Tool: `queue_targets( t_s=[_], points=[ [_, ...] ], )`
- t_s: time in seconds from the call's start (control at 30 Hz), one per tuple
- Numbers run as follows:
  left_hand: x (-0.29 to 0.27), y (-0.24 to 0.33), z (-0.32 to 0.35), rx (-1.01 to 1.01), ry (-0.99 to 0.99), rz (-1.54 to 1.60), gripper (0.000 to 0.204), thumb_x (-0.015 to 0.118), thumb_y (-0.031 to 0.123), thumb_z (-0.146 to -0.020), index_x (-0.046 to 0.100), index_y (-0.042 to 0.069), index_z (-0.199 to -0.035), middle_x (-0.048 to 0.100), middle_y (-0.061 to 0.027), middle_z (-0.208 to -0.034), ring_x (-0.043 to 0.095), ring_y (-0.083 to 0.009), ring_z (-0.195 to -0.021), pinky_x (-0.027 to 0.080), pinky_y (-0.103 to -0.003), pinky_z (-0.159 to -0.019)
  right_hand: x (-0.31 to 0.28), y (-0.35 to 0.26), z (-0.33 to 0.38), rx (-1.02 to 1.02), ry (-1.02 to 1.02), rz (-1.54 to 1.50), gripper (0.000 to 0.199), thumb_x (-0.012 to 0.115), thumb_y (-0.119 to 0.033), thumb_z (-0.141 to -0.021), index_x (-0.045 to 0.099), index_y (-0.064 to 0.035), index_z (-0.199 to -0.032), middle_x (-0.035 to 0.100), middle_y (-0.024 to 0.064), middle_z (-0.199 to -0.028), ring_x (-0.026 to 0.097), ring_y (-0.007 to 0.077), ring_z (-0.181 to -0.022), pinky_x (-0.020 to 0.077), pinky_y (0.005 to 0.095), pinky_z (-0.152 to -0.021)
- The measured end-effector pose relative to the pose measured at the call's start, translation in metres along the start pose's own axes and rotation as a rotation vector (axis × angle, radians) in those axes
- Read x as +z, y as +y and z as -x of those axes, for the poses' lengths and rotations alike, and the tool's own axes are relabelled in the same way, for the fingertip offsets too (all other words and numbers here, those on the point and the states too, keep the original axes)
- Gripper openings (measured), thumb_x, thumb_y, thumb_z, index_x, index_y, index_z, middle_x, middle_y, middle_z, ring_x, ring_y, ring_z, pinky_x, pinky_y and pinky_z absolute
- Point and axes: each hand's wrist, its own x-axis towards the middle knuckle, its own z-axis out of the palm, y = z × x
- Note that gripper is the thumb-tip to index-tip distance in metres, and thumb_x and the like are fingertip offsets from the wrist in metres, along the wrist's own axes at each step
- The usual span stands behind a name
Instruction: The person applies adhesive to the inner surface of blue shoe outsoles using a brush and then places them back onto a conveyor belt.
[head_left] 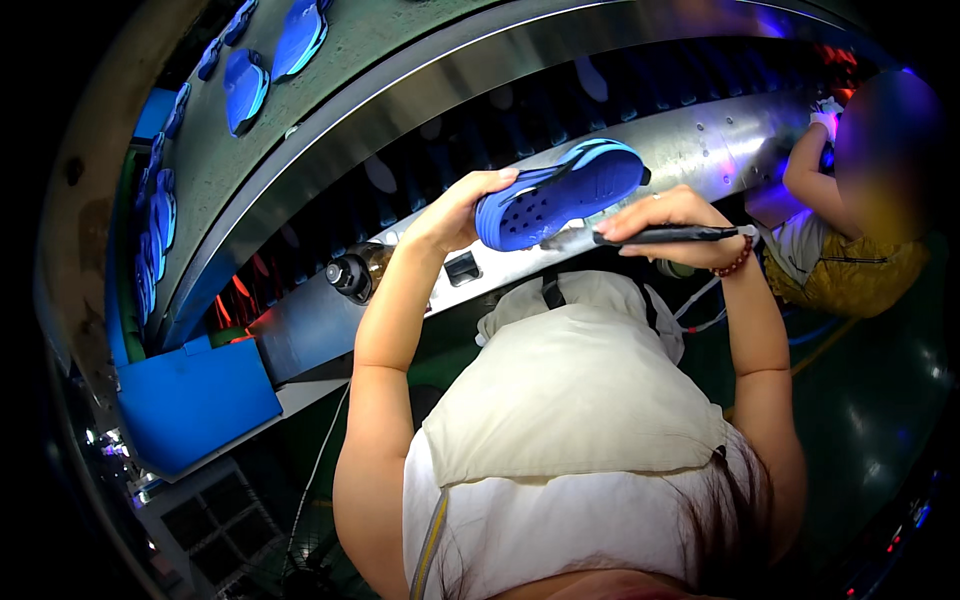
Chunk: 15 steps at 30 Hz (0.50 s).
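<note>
A blue clog with a lighter blue rim and small round holes is held up in front of me, its inside turned toward me. My left hand grips it by its left end, the thumb on the rim. In my right hand is a brush with a black handle. Its pale, flat tip meets the lower edge of the clog; whether it presses on the surface I cannot make out. A red bead bracelet circles my right wrist.
Beyond the steel rail, a green conveyor belt carries several blue shoe pieces. A dark-capped bottle stands on the metal ledge. A blue box is at left. At far right sits another person, one hand gloved.
</note>
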Motion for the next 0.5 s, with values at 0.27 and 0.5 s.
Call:
queue_targets(
  t_s=[0.27,0.5],
  points=[
    [-0.005,0.020,0.014,0.091,-0.062,0.019,0.056,0.045,0.046,-0.078,0.052,-0.001,-0.108,0.057,-0.0187,-0.099,0.059,-0.0282,-0.084,0.052,-0.041,-0.065,0.003,0.002,0.003,0.195,0.181,-0.164,0.019,0.064,-0.002,-0.072,0.062,-0.0004,-0.091,0.062,0.0129,-0.095,0.060,0.0119,-0.074,0.0494,0.0214,-0.063],
    [0.005,-0.003,-0.020,0.498,-0.082,0.654,0.090,0.015,0.076,-0.071,0.039,0.005,-0.122,0.048,-0.0166,-0.116,0.049,-0.0298,-0.104,0.040,-0.045,-0.087,0.013,-0.019,-0.013,0.037,0.394,-0.217,0.019,0.064,-0.001,-0.071,0.061,0.0038,-0.089,0.063,0.0127,-0.086,0.060,0.0154,-0.077,0.0475,0.0238,-0.069]
  ],
)
